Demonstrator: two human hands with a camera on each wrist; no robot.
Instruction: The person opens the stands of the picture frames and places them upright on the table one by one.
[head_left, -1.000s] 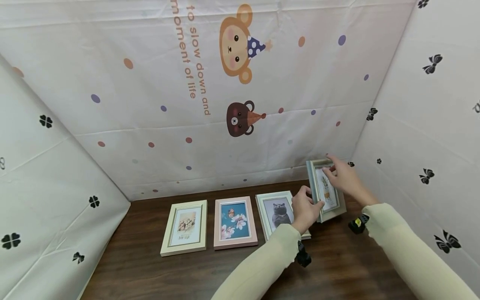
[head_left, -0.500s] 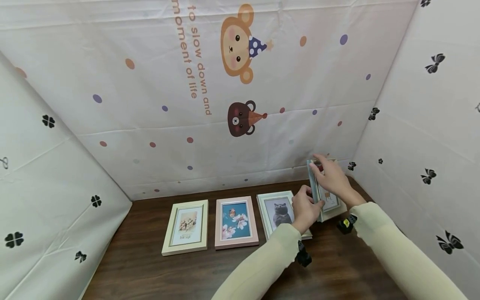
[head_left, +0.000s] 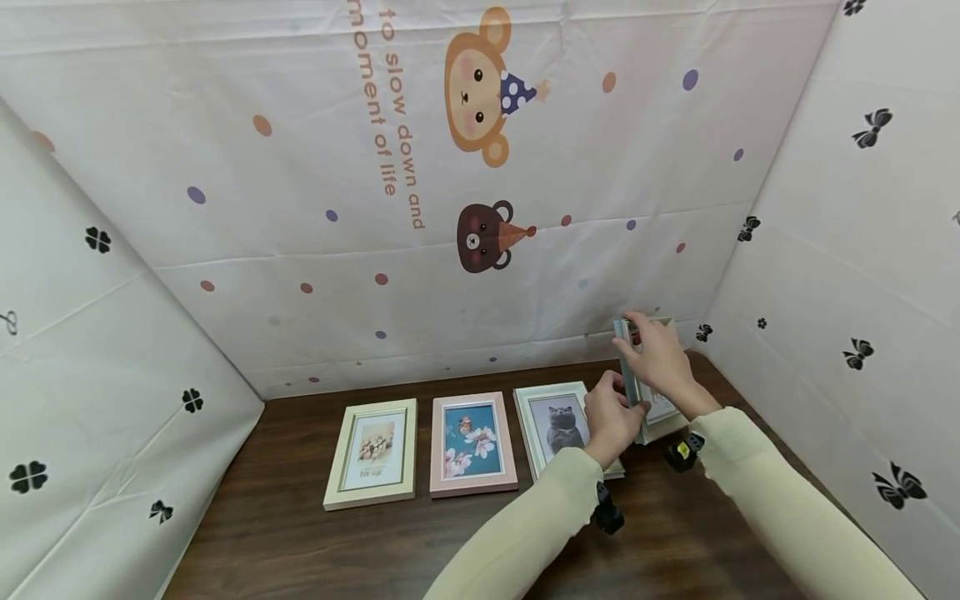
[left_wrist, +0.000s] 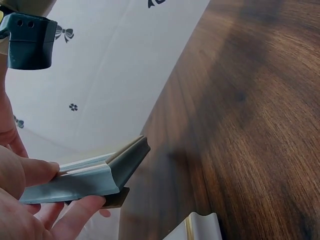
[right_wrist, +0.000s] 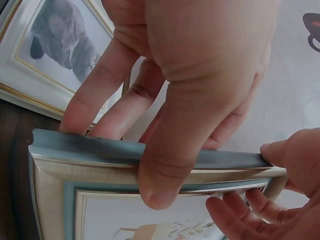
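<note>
Held at the right end of the row, beside the cat-picture frame (head_left: 558, 421) and close to the far wall (head_left: 562, 304): one blue-grey-edged frame (head_left: 662, 410), tilted, left side raised off the table (head_left: 360, 550). Contact of the right side with the table: not determinable. Clamped on the near part of the raised side with the left hand (head_left: 611, 417), thumb over the front, fingers bent behind; grip unchanged over the last second. Changed: position of the right hand (head_left: 663, 364), shifted leftward across the front from the far right corner, now at the far part of the same left side. Thumb tip in contact with the blue-grey outer face, fingers extended over the front; pinch or mere touch not determinable. Judged consequence: frame controlled chiefly through the left hand during the shift, with a second contact now available for steadying or adjusting that side. Lying farther left, face up and unmoved: pink frame (head_left: 474, 446), then cream frame (head_left: 371, 454), apart from each other.
</note>
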